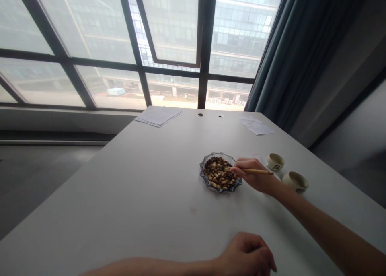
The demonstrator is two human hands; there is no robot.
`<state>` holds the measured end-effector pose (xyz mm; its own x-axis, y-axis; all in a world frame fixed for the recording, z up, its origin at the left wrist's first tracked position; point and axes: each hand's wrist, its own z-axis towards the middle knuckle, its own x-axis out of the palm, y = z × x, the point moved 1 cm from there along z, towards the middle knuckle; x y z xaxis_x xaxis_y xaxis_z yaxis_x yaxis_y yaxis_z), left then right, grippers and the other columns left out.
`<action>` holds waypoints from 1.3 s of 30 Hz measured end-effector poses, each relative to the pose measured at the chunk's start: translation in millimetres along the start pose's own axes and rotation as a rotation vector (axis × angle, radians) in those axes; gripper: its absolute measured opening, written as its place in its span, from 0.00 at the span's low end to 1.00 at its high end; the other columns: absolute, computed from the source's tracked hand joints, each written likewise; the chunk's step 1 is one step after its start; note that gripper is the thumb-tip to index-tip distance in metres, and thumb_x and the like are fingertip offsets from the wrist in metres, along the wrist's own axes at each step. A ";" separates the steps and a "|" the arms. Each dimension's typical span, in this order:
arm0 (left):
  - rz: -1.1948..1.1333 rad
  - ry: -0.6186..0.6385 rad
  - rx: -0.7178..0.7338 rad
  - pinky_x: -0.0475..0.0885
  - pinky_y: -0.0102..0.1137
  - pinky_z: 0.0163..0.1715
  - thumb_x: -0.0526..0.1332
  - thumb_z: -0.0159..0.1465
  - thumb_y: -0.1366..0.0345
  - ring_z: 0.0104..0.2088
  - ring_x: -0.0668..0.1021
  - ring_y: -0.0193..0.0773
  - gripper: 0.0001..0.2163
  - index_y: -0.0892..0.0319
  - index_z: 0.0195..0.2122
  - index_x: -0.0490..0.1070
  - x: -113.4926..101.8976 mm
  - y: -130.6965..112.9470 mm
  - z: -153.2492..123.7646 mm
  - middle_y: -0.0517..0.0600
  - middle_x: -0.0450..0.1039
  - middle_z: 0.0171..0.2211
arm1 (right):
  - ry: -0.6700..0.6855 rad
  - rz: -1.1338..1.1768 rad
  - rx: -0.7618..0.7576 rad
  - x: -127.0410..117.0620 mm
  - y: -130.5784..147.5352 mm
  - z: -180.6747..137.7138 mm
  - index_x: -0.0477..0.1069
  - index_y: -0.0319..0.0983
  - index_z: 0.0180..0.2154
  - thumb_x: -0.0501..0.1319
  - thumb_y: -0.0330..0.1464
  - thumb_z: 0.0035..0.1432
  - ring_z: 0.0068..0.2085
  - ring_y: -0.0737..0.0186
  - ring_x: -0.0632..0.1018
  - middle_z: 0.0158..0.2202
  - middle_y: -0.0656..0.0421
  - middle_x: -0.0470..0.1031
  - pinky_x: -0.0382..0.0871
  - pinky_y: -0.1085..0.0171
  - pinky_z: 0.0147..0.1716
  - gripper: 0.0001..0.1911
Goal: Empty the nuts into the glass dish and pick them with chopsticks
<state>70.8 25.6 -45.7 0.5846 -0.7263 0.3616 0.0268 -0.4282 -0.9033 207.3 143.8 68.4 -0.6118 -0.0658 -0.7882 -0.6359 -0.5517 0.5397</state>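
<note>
My right hand (251, 173) grips a pair of wooden chopsticks (259, 171). Their tips reach into a scalloped glass bowl (202, 178), among dark striped seeds that look like sunflower seeds (214, 163) and pale nuts (217, 180). Whether the tips pinch anything is too small to tell. Nearer to me, my left hand (245, 255) rests on the white table with its fingers curled in and nothing visible in them. Beyond my right hand stand two small cream cups, one farther off (275, 162) and one closer (295, 182), both with dark markings.
The white table (135, 195) runs toward a large framed window (171, 66). Stacked papers (158, 116) lie at its far left, loose sheets (257, 126) at the far right. Two round holes sit near the far edge. A dark blue curtain (289, 46) hangs on the right.
</note>
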 end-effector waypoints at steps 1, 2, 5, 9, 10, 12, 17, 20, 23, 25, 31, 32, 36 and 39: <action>-0.001 0.003 0.005 0.59 0.29 0.26 0.63 0.54 0.41 0.22 0.67 0.31 0.23 0.60 0.26 0.71 0.2 -0.4 -0.4 0.45 0.67 0.20 | 0.000 -0.001 0.000 0.4 -0.1 0.1 0.74 0.38 0.27 0.56 0.40 0.71 0.30 0.64 0.73 0.28 0.58 0.73 0.65 0.63 0.33 0.21; -0.002 0.004 0.010 0.59 0.29 0.26 0.63 0.54 0.41 0.22 0.67 0.31 0.23 0.60 0.26 0.71 0.3 -0.7 -0.7 0.45 0.67 0.20 | 0.001 -0.004 0.001 0.6 -0.2 0.0 0.74 0.38 0.28 0.56 0.41 0.71 0.30 0.64 0.73 0.28 0.57 0.74 0.65 0.63 0.33 0.21; 0.000 0.006 0.009 0.58 0.29 0.25 0.63 0.53 0.41 0.21 0.66 0.30 0.23 0.60 0.26 0.71 0.3 -1.0 -0.3 0.45 0.67 0.20 | 0.004 -0.008 -0.003 0.3 -1.5 -1.3 0.75 0.38 0.29 0.56 0.41 0.71 0.30 0.63 0.74 0.29 0.57 0.75 0.65 0.63 0.33 0.21; 0.011 0.021 0.014 0.58 0.28 0.24 0.63 0.52 0.40 0.20 0.66 0.29 0.24 0.60 0.26 0.70 -0.2 -1.6 0.8 0.45 0.66 0.20 | 0.005 0.002 -0.025 -1.3 -4.1 -2.3 0.76 0.39 0.29 0.57 0.39 0.70 0.32 0.63 0.75 0.30 0.57 0.75 0.66 0.64 0.35 0.18; 0.013 0.021 0.017 0.58 0.28 0.24 0.62 0.52 0.40 0.20 0.66 0.29 0.24 0.60 0.26 0.70 -0.4 -1.7 0.8 0.45 0.66 0.20 | 0.009 0.009 -0.030 -1.7 -4.5 -2.2 0.76 0.39 0.29 0.58 0.38 0.70 0.32 0.63 0.75 0.30 0.57 0.75 0.66 0.64 0.35 0.18; 0.009 0.016 0.016 0.58 0.28 0.24 0.63 0.52 0.40 0.20 0.66 0.29 0.24 0.60 0.26 0.71 -0.7 -1.6 0.8 0.45 0.67 0.20 | 0.017 0.019 -0.037 -2.4 -4.7 -1.5 0.75 0.39 0.29 0.58 0.38 0.70 0.32 0.64 0.75 0.30 0.58 0.75 0.66 0.64 0.36 0.17; 0.003 0.002 0.005 0.58 0.28 0.24 0.63 0.53 0.41 0.20 0.66 0.29 0.23 0.60 0.26 0.71 -0.4 -0.9 0.0 0.45 0.67 0.20 | 0.029 0.033 -0.038 -2.3 -4.3 0.4 0.75 0.39 0.27 0.57 0.38 0.70 0.31 0.64 0.75 0.29 0.58 0.75 0.67 0.64 0.35 0.19; 0.009 -0.001 -0.001 0.57 0.28 0.23 0.63 0.53 0.40 0.20 0.66 0.29 0.24 0.60 0.26 0.71 0.0 -2.5 -1.1 0.45 0.67 0.20 | 0.006 0.046 -0.032 -1.5 -4.6 -0.7 0.75 0.38 0.27 0.56 0.39 0.71 0.30 0.63 0.75 0.28 0.57 0.76 0.67 0.64 0.34 0.21; 0.010 0.007 -0.004 0.57 0.28 0.24 0.62 0.52 0.38 0.20 0.66 0.28 0.25 0.60 0.26 0.70 0.6 -4.8 -2.2 0.45 0.67 0.19 | -0.026 0.064 -0.011 -0.9 -5.2 -3.6 0.76 0.38 0.28 0.55 0.40 0.71 0.29 0.63 0.76 0.28 0.56 0.77 0.67 0.64 0.33 0.21; 0.008 0.010 0.001 0.57 0.28 0.23 0.62 0.51 0.38 0.20 0.65 0.29 0.26 0.60 0.26 0.70 0.8 -5.4 -2.1 0.45 0.66 0.19 | -0.051 0.088 0.011 -0.5 -6.6 -5.9 0.77 0.38 0.29 0.55 0.41 0.71 0.29 0.63 0.77 0.28 0.56 0.78 0.69 0.64 0.33 0.22; 0.028 0.015 -0.007 0.57 0.29 0.23 0.62 0.50 0.36 0.20 0.65 0.29 0.28 0.60 0.26 0.70 -0.2 -2.8 0.6 0.45 0.66 0.20 | -0.109 0.129 0.050 -1.0 -14.9 -12.5 0.79 0.39 0.29 0.56 0.43 0.70 0.30 0.61 0.78 0.29 0.55 0.79 0.71 0.63 0.32 0.23; 0.035 0.011 -0.008 0.57 0.29 0.23 0.62 0.50 0.36 0.20 0.65 0.29 0.28 0.60 0.26 0.70 -0.3 -2.3 0.9 0.45 0.66 0.20 | -0.115 0.126 0.050 -1.7 -15.5 -13.5 0.79 0.39 0.29 0.56 0.43 0.70 0.30 0.61 0.78 0.29 0.55 0.79 0.71 0.63 0.33 0.23; 0.041 0.003 -0.010 0.58 0.29 0.24 0.62 0.50 0.37 0.20 0.65 0.29 0.26 0.60 0.26 0.70 0.0 -2.5 1.2 0.45 0.66 0.20 | -0.124 0.120 0.035 -5.9 -13.9 -17.0 0.79 0.39 0.29 0.57 0.41 0.70 0.30 0.62 0.78 0.30 0.55 0.79 0.70 0.63 0.34 0.22; 0.035 0.004 -0.007 0.57 0.29 0.24 0.62 0.50 0.36 0.20 0.65 0.29 0.27 0.60 0.26 0.70 0.2 -4.1 0.6 0.45 0.66 0.20 | -0.112 0.110 0.028 -8.1 -11.9 -18.2 0.79 0.38 0.29 0.57 0.41 0.70 0.30 0.62 0.78 0.29 0.56 0.79 0.70 0.63 0.33 0.21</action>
<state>71.3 27.5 -42.1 0.5816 -0.7433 0.3307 0.0002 -0.4063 -0.9137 228.3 135.8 63.0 -0.7261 -0.0310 -0.6869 -0.5739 -0.5227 0.6304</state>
